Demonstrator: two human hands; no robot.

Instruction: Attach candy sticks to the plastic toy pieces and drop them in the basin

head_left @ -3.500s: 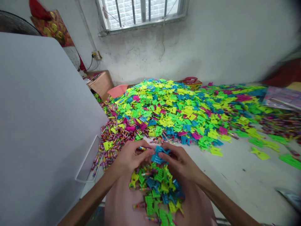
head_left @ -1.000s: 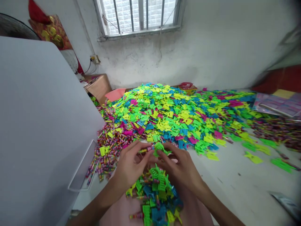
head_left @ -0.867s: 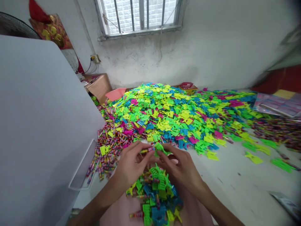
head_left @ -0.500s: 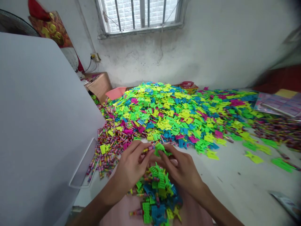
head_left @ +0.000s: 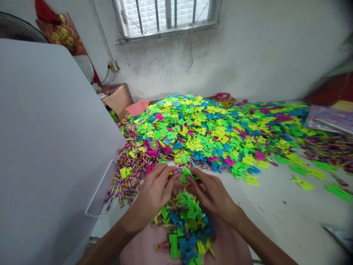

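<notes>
My left hand and my right hand meet in front of me, fingers pinched together on a small green plastic piece. A thin multicoloured candy stick shows at my left fingertips, touching the piece. Below the hands a small heap of green, blue and yellow plastic pieces lies on a pink surface in my lap. Beyond the hands a large pile of bright plastic pieces covers the white table.
Several candy sticks are strewn at the pile's left edge. A big white panel stands at my left with a clear tray against it. A cardboard box and a pink scoop sit at the back. Printed sheets lie at far right.
3.5 s ago my hands held a blue piece; now they hold a green one. Over the last second the hands have stayed together with only slight finger movement.
</notes>
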